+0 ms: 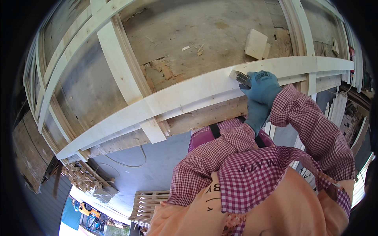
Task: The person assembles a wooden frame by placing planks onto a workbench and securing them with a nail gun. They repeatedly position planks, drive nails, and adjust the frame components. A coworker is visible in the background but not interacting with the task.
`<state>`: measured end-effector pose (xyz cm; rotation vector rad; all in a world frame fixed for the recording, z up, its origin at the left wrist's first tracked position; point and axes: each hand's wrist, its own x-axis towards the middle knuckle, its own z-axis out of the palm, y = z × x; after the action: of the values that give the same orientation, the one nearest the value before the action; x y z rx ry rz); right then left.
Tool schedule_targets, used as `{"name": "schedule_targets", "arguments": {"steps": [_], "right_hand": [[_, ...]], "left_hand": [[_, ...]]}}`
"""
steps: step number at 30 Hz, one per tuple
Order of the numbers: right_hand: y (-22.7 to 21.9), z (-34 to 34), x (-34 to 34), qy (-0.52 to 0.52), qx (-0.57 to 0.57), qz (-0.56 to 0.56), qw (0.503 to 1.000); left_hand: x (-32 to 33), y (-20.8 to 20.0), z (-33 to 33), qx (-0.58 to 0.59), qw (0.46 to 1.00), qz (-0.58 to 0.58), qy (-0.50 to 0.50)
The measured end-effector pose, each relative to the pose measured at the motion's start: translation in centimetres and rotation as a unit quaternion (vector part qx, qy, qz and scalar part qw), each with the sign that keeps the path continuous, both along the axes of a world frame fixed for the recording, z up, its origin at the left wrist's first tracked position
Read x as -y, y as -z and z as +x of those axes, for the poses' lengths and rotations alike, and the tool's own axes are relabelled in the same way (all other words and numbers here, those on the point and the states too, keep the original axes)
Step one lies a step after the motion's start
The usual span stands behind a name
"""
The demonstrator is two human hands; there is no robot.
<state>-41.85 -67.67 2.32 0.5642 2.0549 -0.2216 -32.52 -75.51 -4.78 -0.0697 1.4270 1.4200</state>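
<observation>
My right hand [266, 85], in a blue work glove, is closed around a short blocky object [241, 78], dark and silvery with a pale end. Its kind is not clear. The pale end rests at the upper edge of a long pale wooden board [185, 91]. My left hand [256, 115], also gloved in blue, reaches up just below the right one, and the two overlap. The left fingers are hidden, so their grip does not show. Both forearms wear checked sleeves.
Pale cross-boards [118, 63] join the long board into a frame over a worn wooden surface [212, 35]. A pale wood block [256, 44] and scraps lie on that surface. Cut wood pieces [80, 177] are stacked lower left; a slatted pallet [147, 206] stands on the grey floor [157, 169].
</observation>
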Motion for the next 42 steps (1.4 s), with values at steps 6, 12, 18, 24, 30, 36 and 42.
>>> {"name": "schedule_targets", "arguments": {"steps": [6, 12, 18, 24, 30, 36, 42], "right_hand": [[-1.1, 0.2, -0.2, 0.022, -0.001, -0.009, 1.0], [-1.8, 2.0, -0.1, 0.065, -0.071, -0.003, 0.995], [-1.4, 6.9, -2.0, 0.141, -0.098, -0.011, 0.985], [-1.6, 5.9, -3.1, 0.115, -0.057, -0.001, 0.992], [-1.9, 4.2, -3.0, 0.117, -0.007, 0.005, 0.993], [-1.0, 4.9, -3.4, 0.109, -0.022, 0.004, 0.994], [0.0, 5.6, -3.3, 0.121, -0.034, -0.004, 0.992]], "left_hand": [[0.0, 0.7, 0.1, -0.041, 0.998, 0.046, -0.012], [1.0, 1.5, 1.5, 0.054, 0.992, 0.111, -0.036], [1.3, 0.4, 4.5, 0.071, 0.971, 0.227, -0.035], [-0.5, -0.1, 5.5, 0.119, 0.968, 0.206, -0.077], [-2.7, 0.9, 4.8, 0.205, 0.96, 0.182, -0.052], [-3.1, -0.3, 3.0, -0.076, 0.972, 0.007, 0.224], [-2.5, 1.4, 4.1, -0.202, 0.93, -0.052, 0.304]]}}
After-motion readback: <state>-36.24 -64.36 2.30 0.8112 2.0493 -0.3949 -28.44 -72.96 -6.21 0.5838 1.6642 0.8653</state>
